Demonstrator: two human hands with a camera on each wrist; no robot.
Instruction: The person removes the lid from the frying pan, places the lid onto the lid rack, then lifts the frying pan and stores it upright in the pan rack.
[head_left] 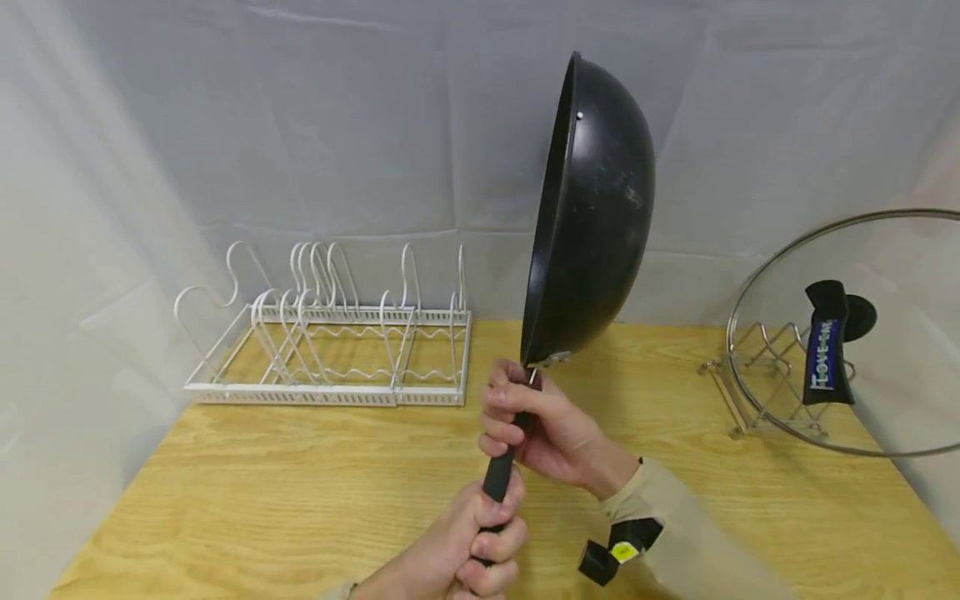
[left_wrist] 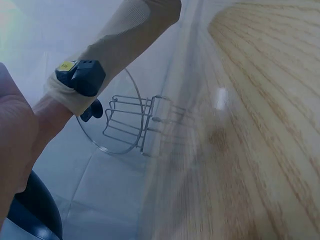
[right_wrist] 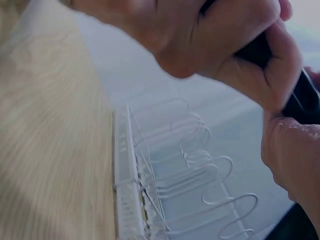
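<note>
A black wok point(head_left: 600, 208) is held upright above the table, its bowl tilted on edge with the hollow side facing left. Both hands grip its long black handle point(head_left: 498, 475). My right hand point(head_left: 558, 429) wraps the upper part of the handle, just below the bowl. Lower down, the left hand point(head_left: 468, 521) has its fingers curled round the handle's end. In the right wrist view the left hand point(right_wrist: 215, 45) and the handle point(right_wrist: 302, 100) show close up. Only a dark part of the wok point(left_wrist: 37, 210) appears in the left wrist view.
On the table's point(head_left: 337, 467) left rear stands a white wire rack point(head_left: 330, 396) with several curved dividers. At the right, a glass lid point(head_left: 772, 275) with a black knob leans upright in a small metal wire stand point(head_left: 723, 400). Pale sheeting point(head_left: 360, 133) hangs behind.
</note>
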